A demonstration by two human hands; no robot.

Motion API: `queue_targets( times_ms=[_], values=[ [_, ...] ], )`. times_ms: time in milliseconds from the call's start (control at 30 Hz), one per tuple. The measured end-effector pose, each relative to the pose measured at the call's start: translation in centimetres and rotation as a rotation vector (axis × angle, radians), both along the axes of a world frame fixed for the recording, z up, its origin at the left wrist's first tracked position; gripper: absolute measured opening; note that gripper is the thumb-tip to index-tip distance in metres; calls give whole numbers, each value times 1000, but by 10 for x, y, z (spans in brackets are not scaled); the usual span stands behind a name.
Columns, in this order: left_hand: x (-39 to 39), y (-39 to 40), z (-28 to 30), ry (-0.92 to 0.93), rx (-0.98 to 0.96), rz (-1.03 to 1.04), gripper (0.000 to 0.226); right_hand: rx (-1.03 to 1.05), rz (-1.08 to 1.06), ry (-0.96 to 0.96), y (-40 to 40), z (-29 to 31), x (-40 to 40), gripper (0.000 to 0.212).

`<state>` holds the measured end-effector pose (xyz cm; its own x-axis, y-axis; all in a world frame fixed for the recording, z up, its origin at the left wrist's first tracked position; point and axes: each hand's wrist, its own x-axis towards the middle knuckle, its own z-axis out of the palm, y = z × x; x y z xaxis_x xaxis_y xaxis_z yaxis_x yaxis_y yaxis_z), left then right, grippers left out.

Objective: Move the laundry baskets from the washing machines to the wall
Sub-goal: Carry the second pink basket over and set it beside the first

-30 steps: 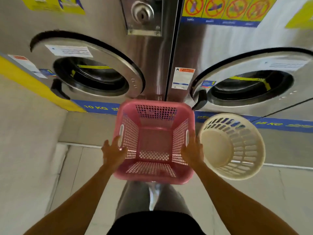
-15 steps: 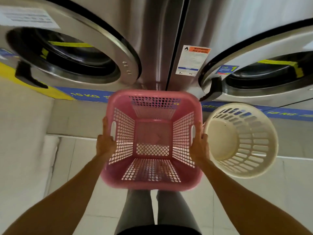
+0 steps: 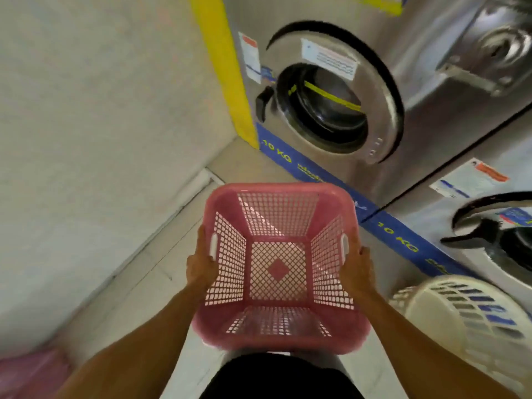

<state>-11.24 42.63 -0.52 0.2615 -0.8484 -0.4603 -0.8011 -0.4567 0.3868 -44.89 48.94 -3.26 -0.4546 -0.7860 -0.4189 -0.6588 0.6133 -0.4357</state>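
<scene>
I hold a pink square laundry basket (image 3: 277, 266) in the air in front of me, empty and open side up. My left hand (image 3: 201, 267) grips its left side by the handle slot. My right hand (image 3: 357, 269) grips its right side the same way. A round cream basket (image 3: 472, 318) stands on the floor at the lower right, beside the right washing machine (image 3: 495, 226). The left washing machine (image 3: 339, 105) with its round door is ahead at upper right. The pale wall (image 3: 95, 125) fills the left half of the view.
A pink object (image 3: 31, 372), blurred, lies at the bottom left corner next to the wall. A yellow strip (image 3: 227, 70) marks the left machine's edge where it meets the wall. Tiled floor (image 3: 161, 286) runs between the wall and the machines.
The view has swung to the left, so the wall now fills the left side and the machines sit at the right. The pink basket stays in both hands; the cream basket has slid to the lower right.
</scene>
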Motion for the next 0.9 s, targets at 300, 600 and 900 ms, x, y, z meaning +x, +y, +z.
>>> queue_targets(
  times_ms=[300,600,900],
  values=[
    [162,112,24,24,-136,490,77,-140,418,-14,-42,35,171,76],
    [335,224,33,17,-131,762,79,-226,690,-2,-10,55,384,74],
    [487,291,24,-7,-224,965,96,-253,886,-28,1,24,560,76]
  ],
)
